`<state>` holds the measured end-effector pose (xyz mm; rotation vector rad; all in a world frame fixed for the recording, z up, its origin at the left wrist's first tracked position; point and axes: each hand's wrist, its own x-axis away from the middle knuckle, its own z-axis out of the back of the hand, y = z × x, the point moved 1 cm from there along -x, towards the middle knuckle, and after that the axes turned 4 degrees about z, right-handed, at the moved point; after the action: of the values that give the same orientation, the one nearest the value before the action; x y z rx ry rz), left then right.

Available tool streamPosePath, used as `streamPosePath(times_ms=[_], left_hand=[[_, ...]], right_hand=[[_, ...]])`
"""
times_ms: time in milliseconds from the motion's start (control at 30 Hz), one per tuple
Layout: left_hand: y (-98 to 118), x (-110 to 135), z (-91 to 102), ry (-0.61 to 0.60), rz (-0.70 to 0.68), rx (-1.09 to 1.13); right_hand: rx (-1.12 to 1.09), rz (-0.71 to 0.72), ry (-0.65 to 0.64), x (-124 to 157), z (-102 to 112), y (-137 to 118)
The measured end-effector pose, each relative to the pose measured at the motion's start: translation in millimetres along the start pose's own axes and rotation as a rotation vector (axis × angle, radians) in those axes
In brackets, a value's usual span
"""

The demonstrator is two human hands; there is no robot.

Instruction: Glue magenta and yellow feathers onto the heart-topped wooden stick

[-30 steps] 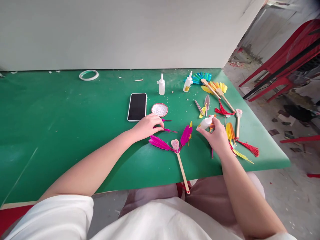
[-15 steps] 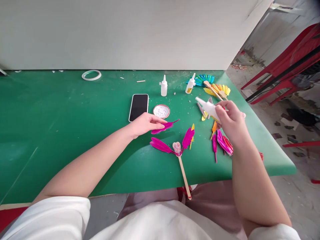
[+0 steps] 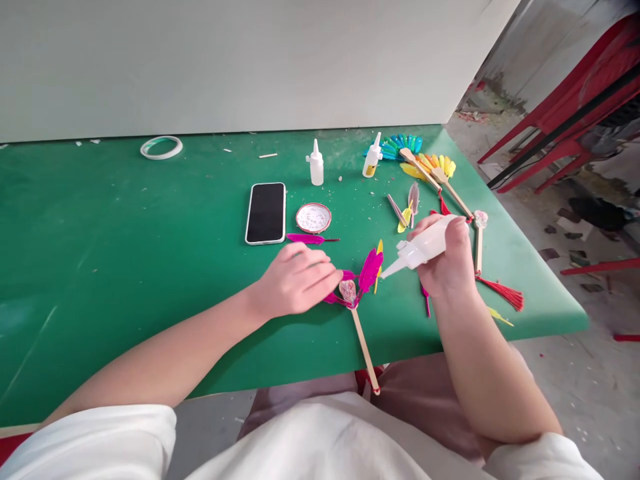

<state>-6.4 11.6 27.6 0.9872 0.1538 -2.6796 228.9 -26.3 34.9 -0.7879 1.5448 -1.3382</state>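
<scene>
My left hand (image 3: 303, 279) is closed, with its fingertips at a magenta feather (image 3: 349, 274) just left of a small heart-shaped piece (image 3: 347, 291). It hides most of the feathers on that side. The heart tops a wooden stick (image 3: 365, 350), and an upright magenta feather (image 3: 371, 269) fans out on its right. In my right hand (image 3: 447, 263) is a white glue bottle (image 3: 425, 245), tilted so the nozzle points left and down, close to that upright feather. A yellow feather (image 3: 379, 257) stands just behind it. Another magenta feather (image 3: 306, 239) lies beyond my left hand.
A phone (image 3: 266, 213) and a round white lid (image 3: 313, 218) lie ahead. Two small bottles (image 3: 317, 163) (image 3: 371, 157) stand farther back. A tape ring (image 3: 161, 148) is at back left. Feathered sticks (image 3: 423, 169) and a red tassel (image 3: 501, 292) lie near the right edge.
My left hand has moved toward me to the heart, and a magenta feather now lies on the table. The glue bottle has tipped nozzle-down and come nearer the feathers.
</scene>
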Motion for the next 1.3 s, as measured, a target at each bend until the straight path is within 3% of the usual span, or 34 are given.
streamPosePath(times_ms=[67,200,400,500,600,700,767,967,1100,1300], left_hand=[[7,5,1.6,0.011,-0.107,-0.023],[12,14,0.4,-0.046,-0.079,0.052],[14,13,-3.7,0.108,-0.165,-0.075],[12,10,-6.3,0.128,-0.168,-0.094],[-3,7,-13.0,0.061,-0.005,-0.051],[-30,6,-22.8,-0.169,0.343,0.114],[-47,7,-27.1,-0.309,0.44,0.166],[-73,17,-25.6,-0.333,0.49,-0.121],[-72,20,-26.1,-0.387,0.489,-0.206],[-66,18,-28.4,-0.448,0.487,-0.159]], right_hand=[[0.048,0.012,-0.035,4,-3,-4],[0.125,0.047,-0.017,11,-7,-11],[0.038,0.135,0.061,18,-12,-12],[0.088,0.173,0.079,19,-13,-12],[0.117,0.214,0.108,17,-11,-13],[0.127,0.24,0.148,13,-8,-13],[0.134,0.241,0.155,11,-6,-13],[0.148,0.242,0.157,11,-5,-12],[0.203,0.267,0.159,13,-5,-14],[0.234,0.308,0.159,16,-7,-22]])
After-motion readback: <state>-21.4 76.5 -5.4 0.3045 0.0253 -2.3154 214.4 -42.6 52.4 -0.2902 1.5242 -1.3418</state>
